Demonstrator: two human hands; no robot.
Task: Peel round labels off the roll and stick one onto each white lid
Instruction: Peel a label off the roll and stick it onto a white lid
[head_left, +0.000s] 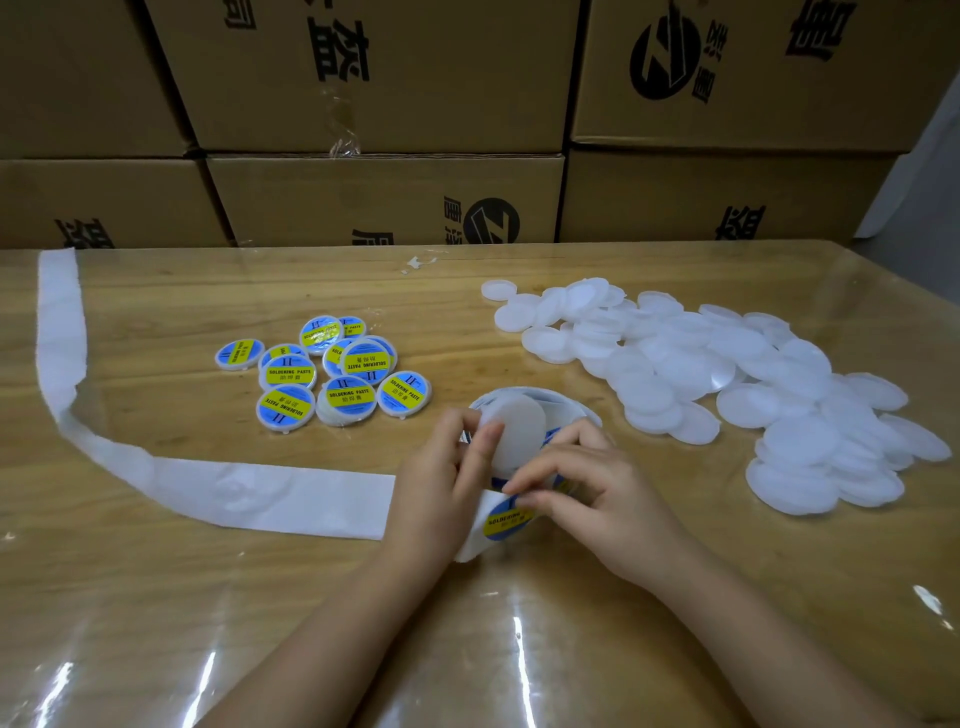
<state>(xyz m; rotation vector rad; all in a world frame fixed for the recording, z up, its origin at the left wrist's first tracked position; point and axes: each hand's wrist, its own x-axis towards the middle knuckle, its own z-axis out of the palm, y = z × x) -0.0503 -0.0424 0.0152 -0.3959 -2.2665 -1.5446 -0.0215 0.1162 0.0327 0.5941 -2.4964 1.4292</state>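
Wood table (156, 597) under clear film (519, 654), cartons (384, 78) behind; left fingers (485, 441) pinch lid (519, 423), right fingers (527, 486) pinch label (505, 524).

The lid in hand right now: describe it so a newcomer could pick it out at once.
On the wooden table, look between the labelled lids on the left and the blank pile on the right. There the left hand holds one blank lid over the label roll, the only lid lifted and tilted on edge.
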